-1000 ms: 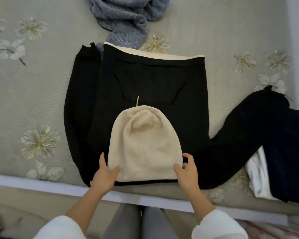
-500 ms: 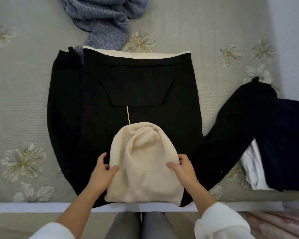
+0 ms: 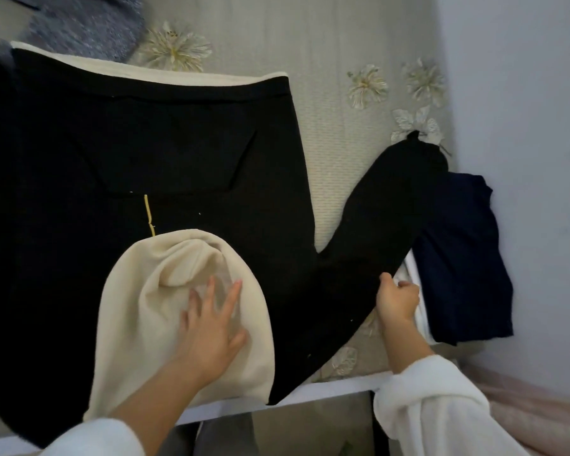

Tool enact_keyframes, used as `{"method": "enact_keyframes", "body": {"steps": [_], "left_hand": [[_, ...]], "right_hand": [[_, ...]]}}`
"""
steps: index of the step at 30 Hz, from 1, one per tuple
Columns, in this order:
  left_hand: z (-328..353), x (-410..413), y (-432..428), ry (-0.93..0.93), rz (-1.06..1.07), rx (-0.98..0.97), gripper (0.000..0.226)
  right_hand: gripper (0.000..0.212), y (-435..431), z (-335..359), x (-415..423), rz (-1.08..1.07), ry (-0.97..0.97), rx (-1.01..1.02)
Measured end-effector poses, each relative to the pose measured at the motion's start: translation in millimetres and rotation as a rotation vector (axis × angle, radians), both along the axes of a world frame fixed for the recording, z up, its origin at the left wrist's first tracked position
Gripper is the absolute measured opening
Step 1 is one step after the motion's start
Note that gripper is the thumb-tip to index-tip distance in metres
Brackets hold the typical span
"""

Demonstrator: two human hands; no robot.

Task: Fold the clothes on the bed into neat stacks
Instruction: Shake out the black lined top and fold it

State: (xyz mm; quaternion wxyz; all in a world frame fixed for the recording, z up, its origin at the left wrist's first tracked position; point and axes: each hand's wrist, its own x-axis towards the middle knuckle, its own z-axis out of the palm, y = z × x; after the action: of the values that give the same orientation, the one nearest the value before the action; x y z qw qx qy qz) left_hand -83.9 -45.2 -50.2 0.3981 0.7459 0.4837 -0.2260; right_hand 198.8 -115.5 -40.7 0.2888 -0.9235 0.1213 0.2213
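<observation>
A black hoodie [image 3: 152,159] lies spread flat on the bed, its cream-lined hood [image 3: 165,311] folded onto the body near the front edge. My left hand [image 3: 208,327] rests flat on the hood with the fingers spread. The hoodie's right sleeve [image 3: 385,218] stretches out toward the wall. My right hand [image 3: 397,299] grips the lower edge of that sleeve near the shoulder.
A dark navy garment [image 3: 461,258] lies over a white one [image 3: 415,291] at the right by the wall [image 3: 524,126]. A grey-blue knit [image 3: 86,24] sits at the top left. The floral grey bedspread [image 3: 343,44] ends at a white bed edge [image 3: 326,390].
My left hand moved from the hood's left side onto its middle. My right hand left the hood and took hold of the right sleeve. The camera swung to the right.
</observation>
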Motion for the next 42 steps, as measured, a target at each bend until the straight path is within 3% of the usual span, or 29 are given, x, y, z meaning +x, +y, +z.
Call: {"method": "enact_keyframes", "body": {"steps": [2, 6, 9, 11, 12, 14, 17, 19, 22, 25, 27, 30, 32, 33, 35, 36, 38, 40, 42], "left_hand": [[-4.4, 5.2, 2.8, 0.038, -0.002, -0.058, 0.084], [-1.9, 16.2, 12.8, 0.117, -0.015, -0.112, 0.081], [10.2, 39.3, 7.3, 0.047, 0.044, 0.067, 0.072], [18.2, 57.3, -4.6, -0.082, 0.063, 0.202, 0.067], [19.9, 65.6, -11.6, -0.141, 0.027, 0.217, 0.069], [17.7, 80.1, -25.1, -0.205, -0.092, 0.147, 0.076], [8.3, 94.2, -31.3, -0.153, -0.166, -0.023, 0.090], [4.2, 99.6, -29.8, -0.112, -0.165, -0.104, 0.096], [2.1, 104.6, -23.7, -0.069, -0.210, -0.158, 0.095], [1.6, 105.0, -17.0, -0.076, -0.231, -0.184, 0.090], [0.8, 100.9, -14.9, -0.065, -0.307, -0.164, 0.083], [-5.1, 86.1, -22.0, -0.051, -0.472, -0.049, 0.069], [-9.7, 73.1, -32.0, -0.063, -0.569, 0.000, 0.059], [-12.8, 65.4, -38.5, -0.088, -0.615, 0.013, 0.056], [-16.7, 51.1, -46.2, -0.171, -0.716, 0.092, 0.055], [-17.3, 44.6, -47.4, -0.211, -0.722, 0.124, 0.055], [-20.7, 32.1, -47.2, -0.363, -0.584, 0.155, 0.052], [-20.8, 23.6, -44.3, -0.529, -0.332, 0.170, 0.044], [-18.4, 16.5, -29.9, -0.621, 0.010, 0.203, 0.037]], "right_hand": [[0.059, -8.6, -8.6, 10.8, -0.095, 0.125, 0.046], [0.021, -5.4, -5.6, 26.9, -0.214, 0.300, 0.415], [0.017, 1.4, -1.2, 33.5, -0.113, 0.236, 0.404], [0.021, 7.4, 7.6, 33.4, -0.107, 0.255, 0.434], [0.024, 9.5, 14.5, 32.2, -0.138, 0.353, 0.544], [0.038, 8.1, 27.7, 31.5, -0.207, 0.566, 0.802], [0.061, -4.6, 43.8, 30.5, -0.178, 0.646, 0.967], [0.051, -8.1, 56.5, 24.3, -0.100, 0.677, 0.902], [0.016, 4.1, 78.1, 8.0, 0.006, 0.616, 0.876], [0.031, 42.6, 91.6, -18.6, 0.185, 0.432, 0.940], [0.035, 72.4, 88.6, -39.0, 0.524, 0.266, 0.766], [0.075, 107.4, 70.0, -69.2, 1.248, -0.117, 0.338], [0.076, 119.9, 47.4, -90.4, 1.666, -0.321, 0.037], [0.071, 121.0, 33.4, -98.5, 1.854, -0.270, -0.086], [0.064, 110.7, 7.1, -105.9, 2.080, 0.050, -0.265], [0.061, 102.9, -1.7, -103.5, 2.073, 0.188, -0.286], [0.053, 87.1, -10.1, -94.0, 1.860, 0.285, -0.149], [0.050, 71.0, -12.6, -84.1, 1.594, 0.216, 0.020], [0.062, 54.7, -19.9, -75.6, 1.597, 0.031, -0.041]]}}
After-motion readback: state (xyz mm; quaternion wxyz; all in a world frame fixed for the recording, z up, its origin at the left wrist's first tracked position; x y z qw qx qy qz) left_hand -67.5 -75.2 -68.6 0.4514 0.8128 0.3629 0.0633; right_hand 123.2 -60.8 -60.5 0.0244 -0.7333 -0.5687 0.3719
